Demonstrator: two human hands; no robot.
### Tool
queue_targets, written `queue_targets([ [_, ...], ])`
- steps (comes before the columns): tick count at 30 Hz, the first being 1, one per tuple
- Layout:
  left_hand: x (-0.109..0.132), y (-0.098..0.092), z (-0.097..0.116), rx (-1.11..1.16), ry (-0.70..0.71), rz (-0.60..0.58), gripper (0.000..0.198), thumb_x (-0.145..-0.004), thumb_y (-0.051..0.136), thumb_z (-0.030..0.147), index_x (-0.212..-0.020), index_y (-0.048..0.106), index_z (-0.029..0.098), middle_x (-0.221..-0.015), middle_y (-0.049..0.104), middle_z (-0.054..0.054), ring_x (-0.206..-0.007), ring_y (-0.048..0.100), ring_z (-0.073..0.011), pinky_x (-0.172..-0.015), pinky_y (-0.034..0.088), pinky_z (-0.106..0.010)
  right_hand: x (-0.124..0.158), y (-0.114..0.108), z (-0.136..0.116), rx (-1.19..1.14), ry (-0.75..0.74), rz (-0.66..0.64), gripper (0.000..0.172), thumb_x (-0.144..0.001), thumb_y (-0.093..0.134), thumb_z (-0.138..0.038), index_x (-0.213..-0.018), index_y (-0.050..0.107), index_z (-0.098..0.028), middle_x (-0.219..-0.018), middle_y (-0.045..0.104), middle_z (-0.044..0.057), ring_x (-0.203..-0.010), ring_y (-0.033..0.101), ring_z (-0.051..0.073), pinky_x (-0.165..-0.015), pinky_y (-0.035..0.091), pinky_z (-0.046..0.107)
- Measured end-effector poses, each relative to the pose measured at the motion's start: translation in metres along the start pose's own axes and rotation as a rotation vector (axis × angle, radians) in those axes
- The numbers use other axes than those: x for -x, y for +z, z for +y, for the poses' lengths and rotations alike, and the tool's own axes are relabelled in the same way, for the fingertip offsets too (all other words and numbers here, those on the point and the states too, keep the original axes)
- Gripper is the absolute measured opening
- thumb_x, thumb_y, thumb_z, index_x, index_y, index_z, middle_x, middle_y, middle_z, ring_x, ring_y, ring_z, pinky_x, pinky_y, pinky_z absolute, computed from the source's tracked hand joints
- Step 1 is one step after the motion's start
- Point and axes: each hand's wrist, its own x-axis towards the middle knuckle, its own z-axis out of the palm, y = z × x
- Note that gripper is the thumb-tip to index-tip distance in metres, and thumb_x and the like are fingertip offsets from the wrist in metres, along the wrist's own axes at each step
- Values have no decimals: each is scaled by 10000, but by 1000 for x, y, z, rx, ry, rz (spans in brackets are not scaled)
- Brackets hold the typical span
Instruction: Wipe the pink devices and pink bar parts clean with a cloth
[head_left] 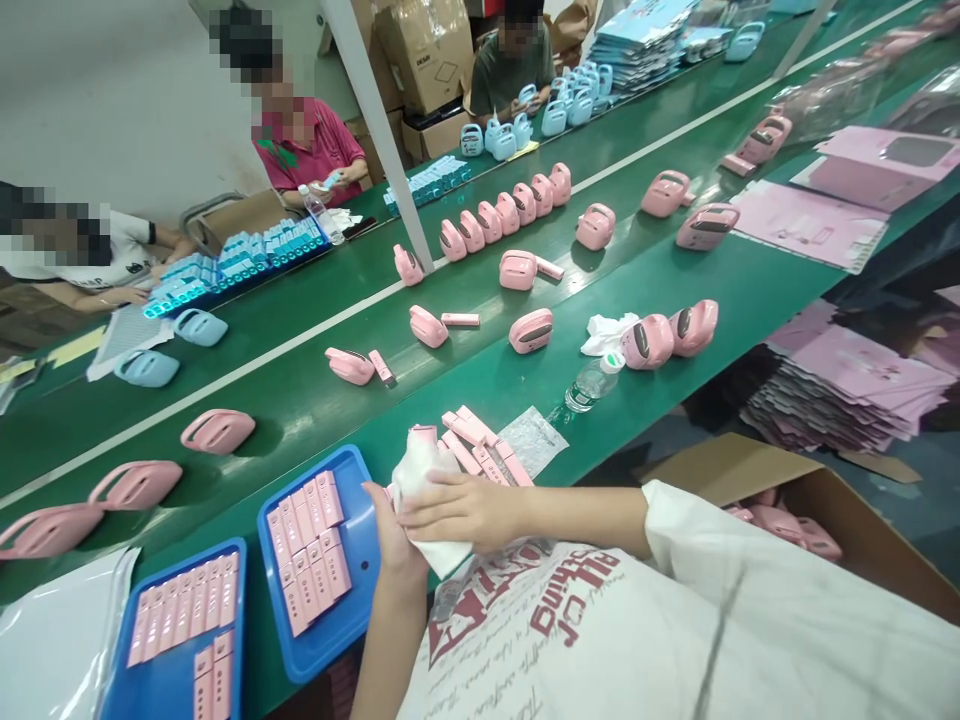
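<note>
— Straight to the hands! The left hand (394, 540) cups a white cloth (411, 470) from the 9 o'clock side, most of its fingers hidden, and the right hand (465, 510) lies over it, fingers together and nearly straight. Both have hold of the cloth!

— And what's inside?

— A pink stick (423, 431), by the look of it: one end pokes out at 12 o'clock, the rest is wrapped. How tightly the left fingers close, I can't tell.

— So which step are we watching?

— Wiping, I'd judge, one stick in hand.

— And the next move calls for?

— A steady left hold, I'd say, and a light slide from the right, the wrap loosened without dropping the stick.

— Outward now! Just beside the hands, between 1 and 2 o'clock, a loose pile of sticks (469, 428), a clear bag (536, 440) next to it.

— At 8, a blue tray (358, 530), sticks lined up in rows; farther along, a second tray (146, 690) with more!

— Bottle (589, 385) at 2; pink handled cases (507, 212) dotted over the green worktop (292, 415) from 9 round to 2.

— Across at 11, a co-worker (330, 140) in a pink shirt; at 3, an open carton (720, 460) with pink parts inside.
</note>
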Motion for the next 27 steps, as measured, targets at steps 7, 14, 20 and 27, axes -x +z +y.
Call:
queue_targets([
  [7,10,4,3,53,-20,-291,342,-652,740,458,-748,589,166,-550,466,50,-337,316,-19,-276,245,-126,-5,-33,23,-404,738,707,504,-900,358,-501,-1194,590,-164,-1185,636,106,-1115,574,198,-977,427,348],
  [14,12,3,3,-80,58,-223,381,-679,688,500,-864,593,180,-626,522,26,-386,392,-42,-329,301,-157,-4,-46,13,-565,891,830,463,-837,446,-526,-1049,661,-175,-1027,685,64,-942,614,198,-844,478,318],
  [20,-41,-43,43,-1268,183,253,496,-827,511,397,-1294,447,246,-1020,617,-54,-569,580,-127,-515,438,-266,22,-46,13,-416,894,749,400,-850,464,-485,-1011,670,-182,-1013,687,72,-939,610,208,-836,464,337],
  [27,-136,-64,35,-1527,-95,285,317,-859,561,332,-1112,566,142,-1108,582,-83,-966,581,-209,-812,494,-413,49,-52,22,-379,1045,790,382,-822,505,-516,-917,671,-185,-939,692,55,-899,603,213,-861,442,356],
])
